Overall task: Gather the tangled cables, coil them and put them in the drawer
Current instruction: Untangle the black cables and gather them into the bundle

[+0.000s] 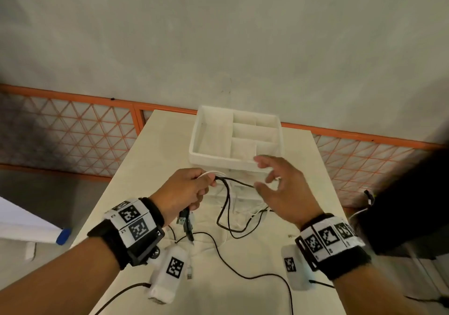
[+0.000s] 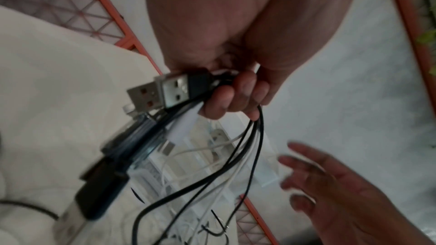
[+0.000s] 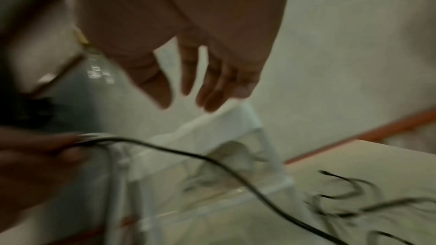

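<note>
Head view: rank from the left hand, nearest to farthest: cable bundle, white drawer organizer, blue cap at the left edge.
1. Cable bundle: in the left hand itself, fingers curled round it, USB plugs hanging below the grip.
2. White drawer organizer: just beyond the hand, up and to the right, on the table.
3. Blue cap: far left, off the table edge.

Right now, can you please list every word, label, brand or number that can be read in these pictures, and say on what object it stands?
No readable word, brand or number.
Left wristband: black-and-white square code markers; tiny characters beside them, too small to read.
Right wristband: the same code markers, no legible text.
Two white blocks on the table: one code marker each.
USB plugs: no printing visible.
</note>
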The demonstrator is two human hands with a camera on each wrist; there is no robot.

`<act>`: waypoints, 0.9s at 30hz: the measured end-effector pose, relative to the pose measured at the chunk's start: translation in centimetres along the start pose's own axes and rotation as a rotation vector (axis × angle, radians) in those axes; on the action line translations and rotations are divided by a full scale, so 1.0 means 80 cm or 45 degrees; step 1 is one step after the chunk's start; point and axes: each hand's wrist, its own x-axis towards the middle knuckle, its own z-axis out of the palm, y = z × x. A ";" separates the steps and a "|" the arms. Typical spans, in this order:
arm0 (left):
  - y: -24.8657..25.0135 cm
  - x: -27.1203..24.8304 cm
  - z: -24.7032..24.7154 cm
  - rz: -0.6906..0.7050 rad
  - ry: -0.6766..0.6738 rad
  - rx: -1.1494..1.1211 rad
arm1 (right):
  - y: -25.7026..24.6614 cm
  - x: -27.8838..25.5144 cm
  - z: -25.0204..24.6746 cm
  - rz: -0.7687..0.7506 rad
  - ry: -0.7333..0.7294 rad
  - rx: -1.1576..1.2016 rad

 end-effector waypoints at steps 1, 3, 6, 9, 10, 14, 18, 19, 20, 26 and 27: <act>0.004 0.000 0.006 -0.019 -0.048 -0.051 | -0.020 -0.007 0.012 -0.139 -0.154 -0.023; 0.011 -0.002 0.013 -0.038 -0.157 -0.124 | -0.036 -0.013 0.036 -0.298 -0.313 -0.160; 0.018 -0.008 0.016 0.005 -0.386 -0.073 | -0.040 -0.006 0.048 -0.305 -0.306 -0.354; 0.016 -0.015 0.012 0.092 -0.481 0.220 | -0.036 0.004 0.038 -0.198 -0.217 -0.171; 0.014 -0.016 0.010 0.123 -0.453 0.319 | -0.032 0.008 0.033 -0.130 -0.156 -0.081; -0.004 -0.013 0.004 0.172 -0.307 0.633 | -0.026 0.009 0.020 0.017 -0.099 -0.014; -0.005 -0.013 0.017 0.256 -0.308 0.857 | -0.051 -0.005 0.032 -0.120 -0.526 -0.033; -0.002 -0.013 0.018 0.275 -0.316 0.840 | -0.053 -0.007 0.035 -0.140 -0.549 -0.006; 0.000 -0.012 0.016 0.285 -0.309 0.795 | -0.052 -0.007 0.036 -0.135 -0.531 0.040; -0.012 -0.016 -0.008 -0.104 -0.312 -0.248 | -0.025 -0.009 0.022 -0.026 -0.224 0.437; -0.012 -0.017 -0.007 -0.158 -0.325 -0.397 | -0.024 -0.010 0.022 -0.049 -0.219 0.450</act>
